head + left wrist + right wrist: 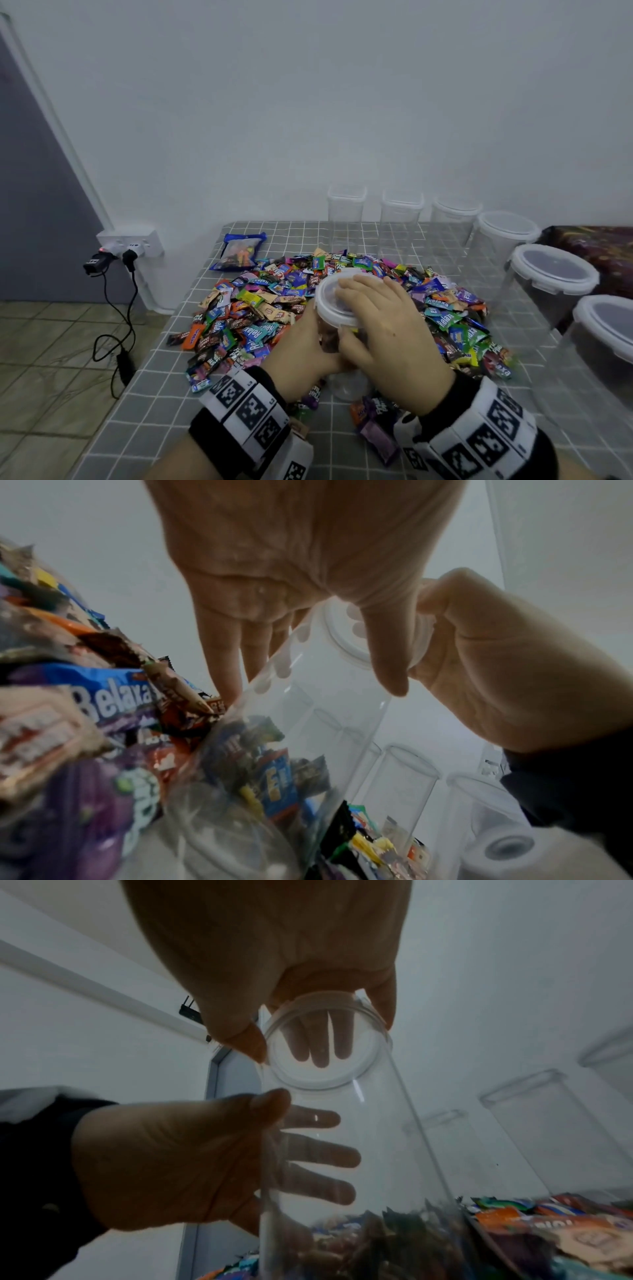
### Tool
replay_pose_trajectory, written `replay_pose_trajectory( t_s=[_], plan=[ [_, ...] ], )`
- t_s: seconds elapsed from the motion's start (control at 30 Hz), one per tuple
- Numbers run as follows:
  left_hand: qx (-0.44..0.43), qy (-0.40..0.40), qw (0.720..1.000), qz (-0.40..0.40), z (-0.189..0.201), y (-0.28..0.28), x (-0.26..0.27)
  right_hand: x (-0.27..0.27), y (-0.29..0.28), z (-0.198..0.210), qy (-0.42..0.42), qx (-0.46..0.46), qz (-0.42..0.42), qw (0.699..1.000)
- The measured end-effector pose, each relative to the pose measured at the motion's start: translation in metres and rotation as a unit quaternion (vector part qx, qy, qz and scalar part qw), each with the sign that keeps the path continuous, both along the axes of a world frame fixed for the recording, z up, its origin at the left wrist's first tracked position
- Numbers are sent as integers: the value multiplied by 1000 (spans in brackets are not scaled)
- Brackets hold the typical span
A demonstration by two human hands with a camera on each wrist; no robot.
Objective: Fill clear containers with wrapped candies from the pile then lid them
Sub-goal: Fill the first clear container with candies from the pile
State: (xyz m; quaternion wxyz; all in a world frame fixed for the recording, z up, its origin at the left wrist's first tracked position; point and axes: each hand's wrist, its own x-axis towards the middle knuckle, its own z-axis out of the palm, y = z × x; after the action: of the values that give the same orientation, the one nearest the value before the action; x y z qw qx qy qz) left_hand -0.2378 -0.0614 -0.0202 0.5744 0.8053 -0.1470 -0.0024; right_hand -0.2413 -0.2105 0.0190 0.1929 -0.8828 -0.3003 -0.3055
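While my left hand wraps the clear container partway up its wall, fingers curled round the far side and thumb on the near side, I judge the step in hand to be seating the lid. Seen through the plastic from the right wrist view, those left fingers lie slightly spread against the wall, which gives a steady brace. I would keep that hold firm without squeezing — a thin clear wall may flex and pull the rim out of round. Below those fingers the container holds wrapped candies only in its lower part, so it looks far from full. It stands at the near edge of the candy pile, with loose wrappers touching its base. Moving across, the round white lid sits on the mouth directly under my right hand. The right fingers lie flat and close together over the top, while the thumb curls down against the lid's near edge. Whether the lid is fully home I cannot tell; its rim looks level in the head view. To finish well I would press straight down through the middle, then run the thumb round the edge — a tilted push could leave one side proud. Further right of my right hand, a row of lidded containers stands along the table edge, well apart from the one I hold.
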Motion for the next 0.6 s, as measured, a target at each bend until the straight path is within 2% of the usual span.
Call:
replay_pose_trajectory(
  t_s=[0.3, 0.47, 0.6],
  plan=[
    [-11, -14, 1000, 0, 1, -5, -1, 2, -6, -11, -58, 60, 34, 996],
    [-51, -20, 998, -5, 3, -7, -7, 3, -12, -3, 5, 68, 59, 996],
    [-6, -40, 999, 16, -5, -2, 2, -1, -14, 10, 36, 43, 68, 996]
  ],
)
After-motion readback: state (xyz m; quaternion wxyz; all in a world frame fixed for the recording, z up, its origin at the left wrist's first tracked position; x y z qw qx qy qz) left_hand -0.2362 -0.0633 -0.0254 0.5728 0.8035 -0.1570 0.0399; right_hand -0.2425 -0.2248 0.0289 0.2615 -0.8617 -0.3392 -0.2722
